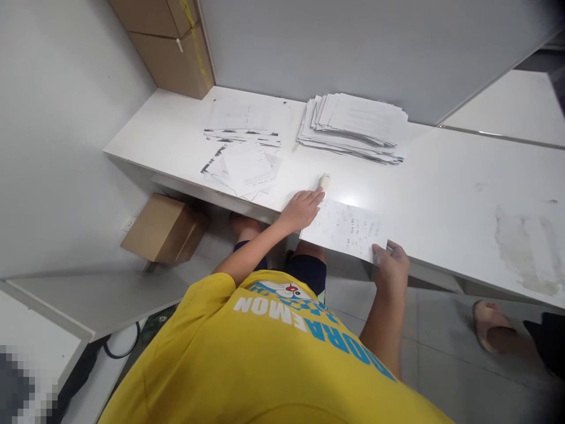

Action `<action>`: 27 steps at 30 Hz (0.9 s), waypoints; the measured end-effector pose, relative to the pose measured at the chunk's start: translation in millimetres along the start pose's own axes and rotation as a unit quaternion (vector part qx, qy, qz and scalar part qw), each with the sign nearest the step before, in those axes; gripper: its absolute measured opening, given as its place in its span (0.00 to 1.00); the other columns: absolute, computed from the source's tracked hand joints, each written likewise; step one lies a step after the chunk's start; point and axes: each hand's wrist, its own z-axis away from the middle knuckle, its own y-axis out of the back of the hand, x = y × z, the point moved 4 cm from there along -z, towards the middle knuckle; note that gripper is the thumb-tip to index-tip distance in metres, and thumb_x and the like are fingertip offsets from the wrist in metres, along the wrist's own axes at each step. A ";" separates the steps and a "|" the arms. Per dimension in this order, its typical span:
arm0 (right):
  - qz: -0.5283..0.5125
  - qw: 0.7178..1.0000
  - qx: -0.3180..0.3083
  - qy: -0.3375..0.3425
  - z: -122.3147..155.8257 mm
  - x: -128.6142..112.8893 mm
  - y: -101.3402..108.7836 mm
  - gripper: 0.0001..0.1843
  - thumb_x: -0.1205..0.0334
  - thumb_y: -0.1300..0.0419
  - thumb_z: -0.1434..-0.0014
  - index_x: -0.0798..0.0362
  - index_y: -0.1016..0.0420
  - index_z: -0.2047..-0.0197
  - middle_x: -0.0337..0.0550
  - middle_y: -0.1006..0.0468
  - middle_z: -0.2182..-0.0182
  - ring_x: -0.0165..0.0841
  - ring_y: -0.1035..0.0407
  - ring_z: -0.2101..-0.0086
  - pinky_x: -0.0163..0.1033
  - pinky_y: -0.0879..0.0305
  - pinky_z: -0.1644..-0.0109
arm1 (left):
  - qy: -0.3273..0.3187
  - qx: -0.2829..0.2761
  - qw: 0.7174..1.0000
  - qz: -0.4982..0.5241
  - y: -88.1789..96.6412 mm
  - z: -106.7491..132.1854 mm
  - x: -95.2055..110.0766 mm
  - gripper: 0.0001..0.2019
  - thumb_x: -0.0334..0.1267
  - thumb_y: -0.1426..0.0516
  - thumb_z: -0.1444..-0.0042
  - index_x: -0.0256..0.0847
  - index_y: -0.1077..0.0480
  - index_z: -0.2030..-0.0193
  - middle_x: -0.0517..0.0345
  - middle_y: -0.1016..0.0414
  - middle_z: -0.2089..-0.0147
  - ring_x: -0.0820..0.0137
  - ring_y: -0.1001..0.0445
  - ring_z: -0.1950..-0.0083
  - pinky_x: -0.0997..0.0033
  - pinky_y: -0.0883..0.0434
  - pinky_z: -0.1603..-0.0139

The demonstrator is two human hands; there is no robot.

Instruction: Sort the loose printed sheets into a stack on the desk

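Observation:
A printed sheet of paper [346, 228] lies at the table's front edge, its near side reaching past the edge. My left hand [303, 210] rests flat at the sheet's left side with fingers stretched out. Its fingertips meet the lower end of a small cream block-shaped object [325, 179], whose kind I cannot make out. At the sheet's right near corner, my right hand [392, 264] pinches the paper between thumb and fingers.
On the white table [441, 194], a thick stack of papers [357, 123] stands at the back. Loose papers [247, 168] spread at the left. Cardboard boxes [176, 53] stand in the far left corner; another box [154, 227] is below. Another person's foot [489, 324] shows at right.

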 end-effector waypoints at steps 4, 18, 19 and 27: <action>-0.002 1.000 -0.002 0.013 -5.4 -19.0 -8.9 0.29 0.54 0.32 0.66 0.53 0.31 0.58 0.36 0.28 0.70 0.30 0.32 0.70 0.34 0.35 0.69 | -0.011 0.011 1.000 -0.027 -6.5 -5.6 4.6 0.26 0.34 0.57 0.33 0.27 0.42 0.31 0.34 0.40 0.29 0.53 0.32 0.39 0.50 0.35 0.40; 0.262 0.886 -0.033 0.382 -6.9 -182.0 -28.8 0.21 0.57 0.42 0.44 0.54 0.21 0.49 0.46 0.19 0.59 0.36 0.27 0.59 0.39 0.34 0.51 | 0.044 0.065 0.997 0.023 8.3 -13.0 -13.3 0.28 0.41 0.56 0.34 0.36 0.46 0.29 0.44 0.47 0.25 0.52 0.47 0.26 0.51 0.40 0.33; 0.232 0.891 -0.016 0.390 -18.6 -194.3 -34.7 0.21 0.59 0.42 0.44 0.56 0.21 0.50 0.46 0.20 0.60 0.35 0.28 0.60 0.38 0.34 0.52 | 0.052 0.064 0.996 0.029 7.7 -13.6 -15.1 0.29 0.42 0.55 0.35 0.36 0.47 0.28 0.43 0.48 0.25 0.52 0.47 0.26 0.51 0.40 0.33; 0.094 0.979 0.014 0.182 -163.7 -234.3 -141.2 0.10 0.74 0.46 0.46 0.60 0.31 0.59 0.38 0.30 0.69 0.26 0.37 0.69 0.34 0.35 0.60 | 0.052 0.082 0.995 0.001 5.4 -15.3 -16.8 0.26 0.40 0.54 0.34 0.32 0.41 0.32 0.41 0.37 0.30 0.54 0.39 0.30 0.54 0.36 0.35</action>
